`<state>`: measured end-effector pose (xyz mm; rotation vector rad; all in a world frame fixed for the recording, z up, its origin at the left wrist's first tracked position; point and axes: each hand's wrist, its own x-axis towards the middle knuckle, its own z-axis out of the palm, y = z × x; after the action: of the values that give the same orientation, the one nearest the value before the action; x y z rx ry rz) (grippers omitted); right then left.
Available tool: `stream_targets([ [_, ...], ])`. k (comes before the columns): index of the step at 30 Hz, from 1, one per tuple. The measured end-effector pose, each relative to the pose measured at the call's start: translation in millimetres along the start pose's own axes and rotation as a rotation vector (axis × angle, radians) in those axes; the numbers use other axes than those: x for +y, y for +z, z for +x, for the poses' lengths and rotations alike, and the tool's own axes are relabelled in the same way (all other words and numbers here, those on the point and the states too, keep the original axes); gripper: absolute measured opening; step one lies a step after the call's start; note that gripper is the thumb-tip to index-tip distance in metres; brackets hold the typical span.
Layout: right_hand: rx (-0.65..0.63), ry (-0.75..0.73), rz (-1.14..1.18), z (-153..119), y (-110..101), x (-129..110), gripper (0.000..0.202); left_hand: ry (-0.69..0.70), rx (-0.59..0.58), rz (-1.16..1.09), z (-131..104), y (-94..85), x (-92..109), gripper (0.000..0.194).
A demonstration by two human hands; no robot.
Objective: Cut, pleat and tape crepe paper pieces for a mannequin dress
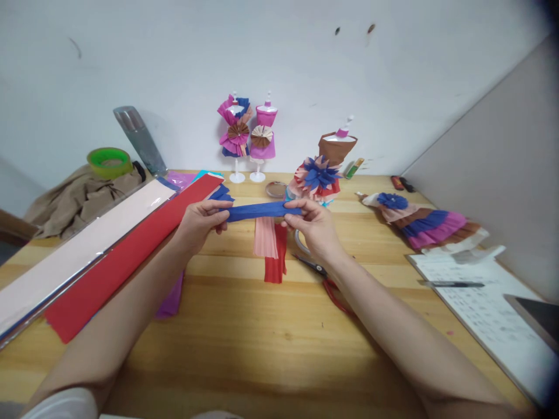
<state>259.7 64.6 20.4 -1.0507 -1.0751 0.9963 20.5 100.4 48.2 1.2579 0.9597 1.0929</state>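
A narrow blue crepe paper strip (257, 211) is stretched level above the table between my two hands. My left hand (205, 220) pinches its left end, and my right hand (311, 221) pinches the right end. Just beneath the strip, a pink pleated piece (265, 238) lies partly over a red one (274, 267). Scissors with red handles (334, 291) rest by my right forearm. Under and beside my left arm are a long red paper roll (131, 256) and a pale pink roll (87, 247) in clear wrap.
Small dress forms in paper outfits (264, 137) (238, 131) (336, 151) stand along the wall. At right lie a paper dress (430, 224), a pen (458, 284) and a written sheet (471, 314). Green tape (109, 163) sits on brown cloth (74, 198) at left.
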Motion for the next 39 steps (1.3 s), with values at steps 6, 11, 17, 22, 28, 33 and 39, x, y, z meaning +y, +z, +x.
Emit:
stream_targets([
  [6, 0.024, 0.004, -0.002, 0.7, -0.1, -0.1, 0.023, 0.022, -0.001, 0.076, 0.5, 0.3, -3.1, 0.036],
  [11, 0.046, 0.003, 0.003, -0.4, 1.0, -2.1, 0.022, 0.081, 0.011, 0.081, -0.1, -0.8, -4.4, 0.030],
  [17, 0.087, -0.001, 0.054, 0.7, 1.2, -0.7, 0.021, 0.110, 0.001, 0.067, 0.9, 1.4, -7.0, 0.035],
  [22, 0.129, -0.006, 0.077, 2.0, 0.9, -0.1, 0.020, 0.116, -0.022, 0.058, 1.9, 1.7, -9.6, 0.039],
  [28, 0.074, 0.000, 0.061, 0.8, 1.9, 1.1, 0.024, 0.108, 0.007, 0.094, 3.2, 1.1, -8.9, 0.028],
  [33, 0.033, -0.086, -0.004, 2.3, 0.3, 6.0, 0.025, 0.144, 0.033, 0.125, 7.5, -4.5, -13.3, 0.031],
  [39, 0.069, -0.128, -0.048, 1.6, -0.3, 5.8, 0.018, 0.179, 0.091, 0.157, 6.8, -2.4, -12.4, 0.020],
])
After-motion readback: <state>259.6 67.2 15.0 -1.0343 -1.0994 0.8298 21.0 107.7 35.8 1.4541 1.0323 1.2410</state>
